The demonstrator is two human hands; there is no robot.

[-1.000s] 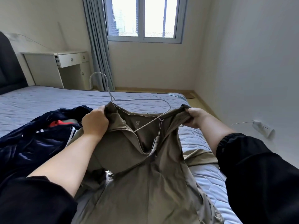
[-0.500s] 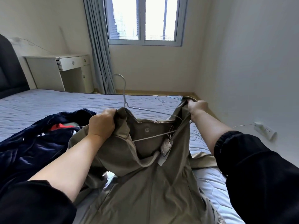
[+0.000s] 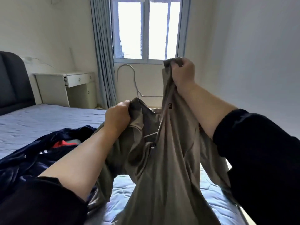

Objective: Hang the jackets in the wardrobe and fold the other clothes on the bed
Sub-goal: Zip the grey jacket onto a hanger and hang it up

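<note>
- Over the near end of the bed, between two raised forearms: khaki jacket, held up, lower part draping down to the mattress.
- Left hand: clenched round a bunch of fabric at the jacket's upper left edge, at mid height, left of centre.
- Right hand: clenched round the opposite upper edge, well above the left hand, level with the sill of the window.
- Fabric pulled on a slant between the two grips; small dark label showing just below the right wrist.
- Wire hanger: partly inside the jacket, hook and one bar standing clear above the left hand, between the two hands; a further stretch of wire visible inside the open neck. Cannot tell whether either hand also grips the wire.
- Left of the left forearm, on the bed: crumpled navy garment, a red item showing in its folds, lying just beside the jacket's left side.
- Black sleeves pushed up both forearms.
- Against the far wall: white desk next to a dark headboard, grey-blue curtain beside the window.
</note>
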